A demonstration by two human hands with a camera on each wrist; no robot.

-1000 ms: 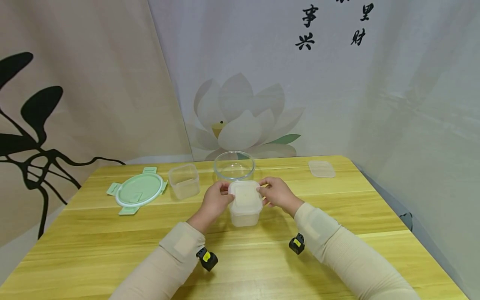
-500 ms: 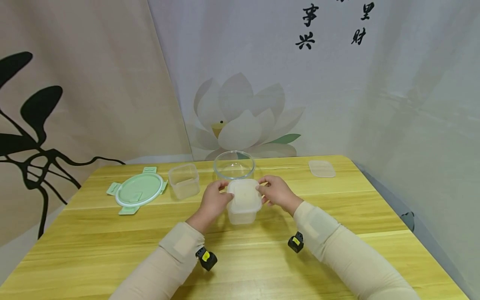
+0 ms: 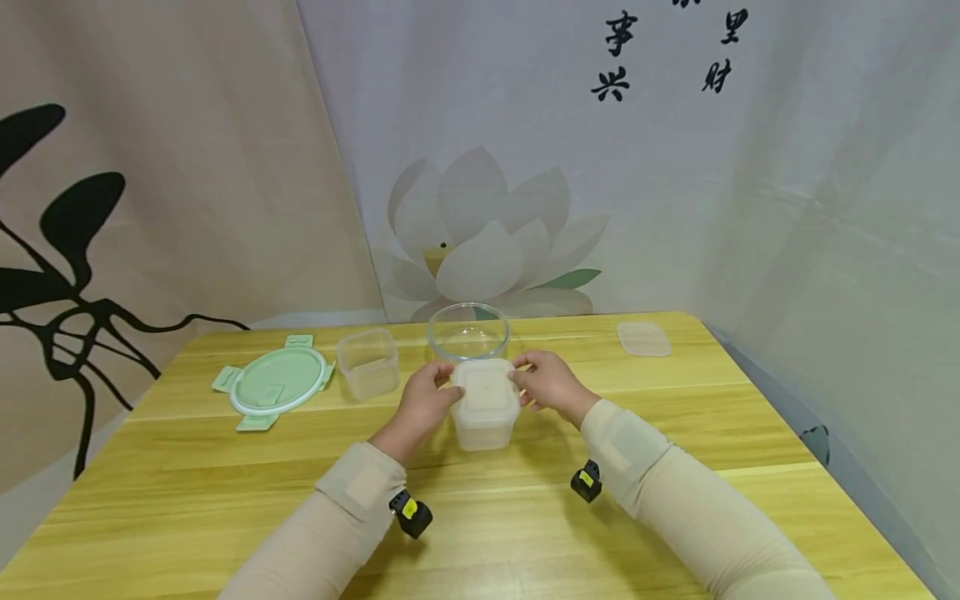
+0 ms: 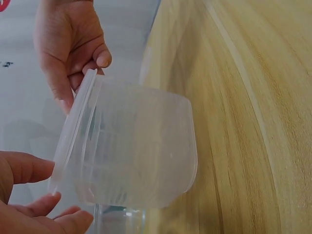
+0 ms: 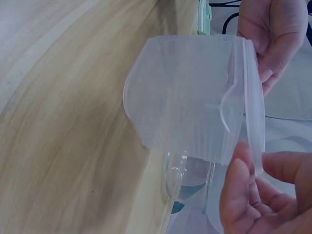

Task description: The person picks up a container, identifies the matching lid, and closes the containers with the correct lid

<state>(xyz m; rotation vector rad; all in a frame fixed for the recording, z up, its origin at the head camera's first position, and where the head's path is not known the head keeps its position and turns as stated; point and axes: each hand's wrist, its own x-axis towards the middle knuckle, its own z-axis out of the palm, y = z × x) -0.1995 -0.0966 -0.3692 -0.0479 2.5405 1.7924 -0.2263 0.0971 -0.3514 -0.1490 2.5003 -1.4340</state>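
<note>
A translucent square plastic lid (image 3: 486, 389) lies over the mouth of a translucent plastic food container (image 3: 483, 438) standing on the table. My left hand (image 3: 424, 406) pinches the lid's left edge, thumb on top and fingers underneath. At the opposite edge, my right hand (image 3: 553, 385) pinches it the same way. Seen from the right wrist, the lid (image 5: 254, 105) sits at the container's rim (image 5: 236, 92), with a narrow gap widening toward the right hand. In the left wrist view the container's side (image 4: 141, 141) looks see-through, with nothing visible inside.
Directly behind stands a round glass bowl (image 3: 468, 332). To the left are another open square container (image 3: 368, 367) and a round green lid (image 3: 281, 377) with clip flaps. A flat square lid (image 3: 643, 339) lies at the back right of the wooden table (image 3: 525, 533).
Lid and container have shifted slightly to the left, with both hands following. Each hand keeps its pinch on the lid's edge. Other objects stay where they were.
</note>
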